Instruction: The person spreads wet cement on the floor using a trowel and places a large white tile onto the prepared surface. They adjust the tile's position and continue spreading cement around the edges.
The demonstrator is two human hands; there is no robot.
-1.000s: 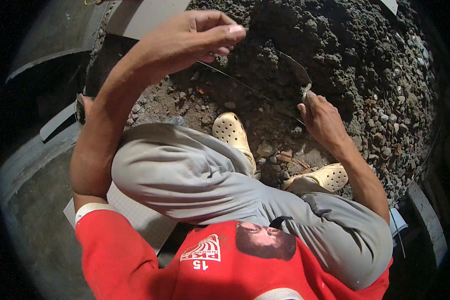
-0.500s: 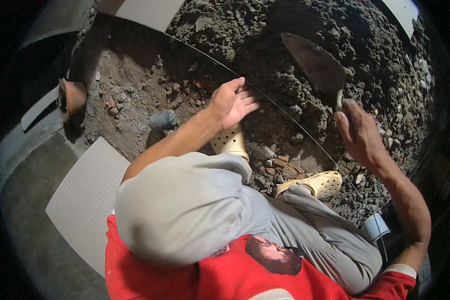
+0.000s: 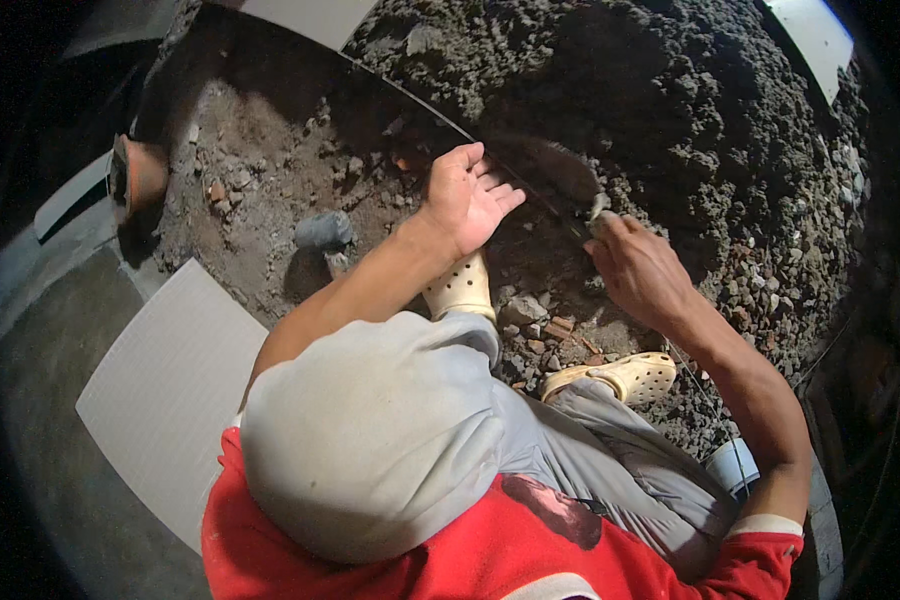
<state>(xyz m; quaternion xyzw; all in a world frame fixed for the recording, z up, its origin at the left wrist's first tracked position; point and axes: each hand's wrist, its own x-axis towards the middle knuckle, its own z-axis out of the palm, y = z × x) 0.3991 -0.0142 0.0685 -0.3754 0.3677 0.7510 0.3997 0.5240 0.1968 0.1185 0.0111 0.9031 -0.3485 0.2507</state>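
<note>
My right hand (image 3: 642,268) is closed around the handle of a trowel. The trowel's dark pointed blade (image 3: 562,172) lies low over the shadowed rough mortar (image 3: 630,110), close to a taut string line (image 3: 420,103), its outline blurred. Left of the blade, my left hand (image 3: 467,203) is held palm up, fingers slightly curled and apart, with nothing in it. Its fingertips are near the string; whether they touch it I cannot tell.
Pale tiles lie at the far edge (image 3: 310,18), far right (image 3: 815,40) and beside my left knee (image 3: 175,390). A terracotta-coloured pot (image 3: 142,178) and a mallet-like thing with a grey head (image 3: 323,231) are at left. Near my right leg stands a white container (image 3: 732,466).
My right hand has swung left with the trowel, bringing the blade close to my left hand and the string. My left hand has stayed nearly in place.
</note>
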